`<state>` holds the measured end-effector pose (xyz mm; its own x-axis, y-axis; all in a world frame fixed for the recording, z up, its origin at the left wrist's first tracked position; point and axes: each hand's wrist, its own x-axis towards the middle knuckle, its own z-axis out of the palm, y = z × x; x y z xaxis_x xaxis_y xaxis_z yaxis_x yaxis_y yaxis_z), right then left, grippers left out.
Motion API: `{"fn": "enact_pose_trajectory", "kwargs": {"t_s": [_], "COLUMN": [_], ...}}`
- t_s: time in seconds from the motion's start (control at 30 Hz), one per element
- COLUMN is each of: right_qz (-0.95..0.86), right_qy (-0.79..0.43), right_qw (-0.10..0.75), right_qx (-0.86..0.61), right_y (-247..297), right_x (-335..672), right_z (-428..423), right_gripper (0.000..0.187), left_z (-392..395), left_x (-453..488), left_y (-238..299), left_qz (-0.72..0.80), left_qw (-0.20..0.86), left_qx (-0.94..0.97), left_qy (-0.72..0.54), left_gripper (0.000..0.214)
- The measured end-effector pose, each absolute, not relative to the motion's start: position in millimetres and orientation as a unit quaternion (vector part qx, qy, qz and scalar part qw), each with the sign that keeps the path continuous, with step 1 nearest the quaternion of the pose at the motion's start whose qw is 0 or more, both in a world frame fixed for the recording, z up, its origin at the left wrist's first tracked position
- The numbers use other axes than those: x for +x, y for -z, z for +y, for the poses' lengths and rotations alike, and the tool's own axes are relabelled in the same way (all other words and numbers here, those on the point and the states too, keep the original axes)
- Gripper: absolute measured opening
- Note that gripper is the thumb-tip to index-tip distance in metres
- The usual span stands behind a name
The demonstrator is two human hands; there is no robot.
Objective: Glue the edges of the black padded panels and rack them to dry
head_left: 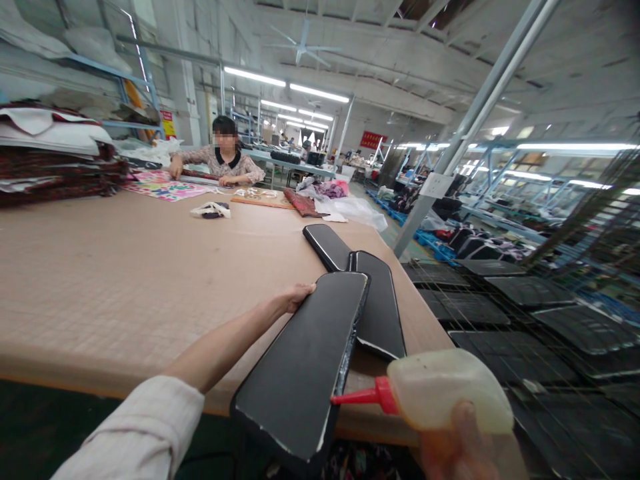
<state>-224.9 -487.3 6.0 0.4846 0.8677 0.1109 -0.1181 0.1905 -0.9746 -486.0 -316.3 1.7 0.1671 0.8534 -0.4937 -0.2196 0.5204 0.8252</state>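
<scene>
My left hand point(299, 295) grips the far left edge of a black padded panel point(305, 360), its fingers hidden beneath. The panel is tilted, its near end past the table's front edge. My right hand point(463, 440) is wrapped round a translucent squeeze bottle point(445, 383) with amber liquid inside. The bottle's red nozzle point(360, 397) points left, its tip at the panel's right edge, where a pale shiny line runs. Under and behind this panel lie a second black panel point(383, 310) and a third black panel point(327, 245) on the table.
The brown-covered table point(150, 280) spreads left. A person point(227, 157) works at its far side over patterned fabric point(170, 187). Stacked material point(55, 153) stands at the far left. A metal post point(450, 167) rises beyond the right edge; racks point(510, 333) of black panels stand at right.
</scene>
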Motion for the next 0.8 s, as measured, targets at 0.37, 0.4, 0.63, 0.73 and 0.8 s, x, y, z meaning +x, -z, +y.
{"fn": "enact_pose_trajectory", "kwargs": {"t_s": [0.37, 0.4, 0.63, 0.73, 0.8], "right_qz": [-0.291, -0.294, -0.308, -0.261, -0.295], "right_qy": [-0.425, -0.435, -0.44, -0.424, -0.387], "right_qw": [0.669, 0.666, 0.646, 0.68, 0.689], "right_qx": [-0.537, -0.53, -0.543, -0.538, -0.537], "right_y": [-25, -24, -24, -21, -15], "right_x": [-225, -226, -225, -224, -222], "right_z": [-485, -485, -485, -484, -483], "right_gripper": [0.068, 0.069, 0.065, 0.063, 0.061], "left_z": [-310, -309, -307, -305, -305], "left_x": [-499, -501, -512, -517, -520], "left_y": [5, 6, 10, 12, 13], "left_qz": [0.545, 0.546, 0.556, 0.564, 0.567], "left_qw": [0.682, 0.681, 0.671, 0.663, 0.658], "left_qx": [0.275, 0.271, 0.239, 0.224, 0.215], "left_qy": [-0.403, -0.406, -0.428, -0.438, -0.447], "left_gripper": [0.022, 0.022, 0.021, 0.021, 0.021]}}
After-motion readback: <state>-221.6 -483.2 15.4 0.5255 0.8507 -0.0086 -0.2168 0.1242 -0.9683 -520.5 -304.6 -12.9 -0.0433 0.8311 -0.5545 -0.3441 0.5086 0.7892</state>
